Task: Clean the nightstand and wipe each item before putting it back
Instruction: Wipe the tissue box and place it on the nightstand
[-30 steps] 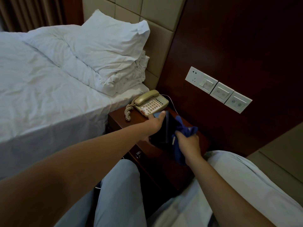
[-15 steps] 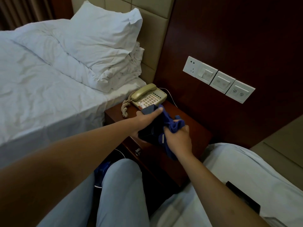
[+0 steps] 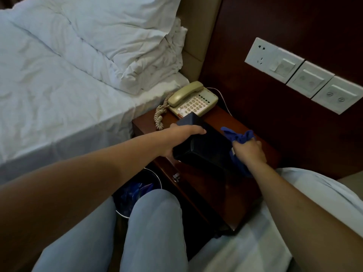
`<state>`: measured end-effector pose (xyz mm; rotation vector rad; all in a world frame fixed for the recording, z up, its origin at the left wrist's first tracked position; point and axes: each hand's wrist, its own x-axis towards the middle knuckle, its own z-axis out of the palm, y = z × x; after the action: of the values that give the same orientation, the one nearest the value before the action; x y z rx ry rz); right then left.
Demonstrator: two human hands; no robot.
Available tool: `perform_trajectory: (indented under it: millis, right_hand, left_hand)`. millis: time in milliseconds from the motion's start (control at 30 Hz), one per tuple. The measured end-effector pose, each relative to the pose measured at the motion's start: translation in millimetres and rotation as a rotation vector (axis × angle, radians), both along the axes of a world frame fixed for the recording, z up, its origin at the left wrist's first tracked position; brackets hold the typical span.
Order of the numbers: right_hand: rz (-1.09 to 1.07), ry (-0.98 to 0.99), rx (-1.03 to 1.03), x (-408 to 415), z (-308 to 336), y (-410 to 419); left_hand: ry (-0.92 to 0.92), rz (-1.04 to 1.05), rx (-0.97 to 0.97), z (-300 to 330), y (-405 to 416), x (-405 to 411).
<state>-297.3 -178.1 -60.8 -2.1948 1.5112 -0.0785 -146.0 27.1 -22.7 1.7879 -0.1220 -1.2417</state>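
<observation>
My left hand (image 3: 181, 139) grips a dark box (image 3: 206, 148) and holds it tilted over the dark wooden nightstand (image 3: 261, 134). My right hand (image 3: 248, 152) clutches a bunched blue cloth (image 3: 238, 137) against the box's right end. A beige corded telephone (image 3: 193, 99) sits at the nightstand's back left corner, its coiled cord hanging over the left edge. The box hides much of the nightstand top.
A bed with white sheets (image 3: 59, 99) and pillows (image 3: 121, 36) borders the nightstand on the left. A wall panel of socket and switches (image 3: 302, 75) sits above right. A round bin (image 3: 135, 193) stands on the floor by my knees. White bedding (image 3: 294, 203) lies at right.
The box has been tipped over from standing on edge to lying lengthwise in my left hand. My right hand and cloth have shifted from its face to its right end.
</observation>
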Motion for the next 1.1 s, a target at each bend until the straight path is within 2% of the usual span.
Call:
perform_trajectory:
  millis: [300, 500, 667, 800, 933, 1100]
  right_hand:
    - [-0.056, 0.011, 0.153, 20.4, -11.6, -28.1]
    - [-0.126, -0.121, 0.275, -14.5, -6.9, -3.4]
    - [-0.219, -0.33, 0.45, -75.6, -18.0, 38.5]
    - [-0.318, -0.496, 0.615, -115.0, -8.7, 60.7]
    - [-0.407, -0.762, 0.709, -140.7, 36.9, 59.0]
    - [-0.342, -0.941, 0.804, -174.1, 103.4, 44.4]
  left_hand:
    - [0.007, 0.137, -0.044, -23.7, -2.8, 1.6]
    - [-0.001, 0.175, -0.091, -14.3, 2.6, -4.6]
    - [-0.015, 0.163, -0.145, -3.3, 14.3, -19.8]
    - [-0.096, -0.002, -0.178, 20.4, 36.6, -42.3]
    - [-0.114, -0.186, -0.258, 57.4, 52.5, -63.3]
    - [-0.17, -0.198, -0.368, 100.2, 65.4, -80.0]
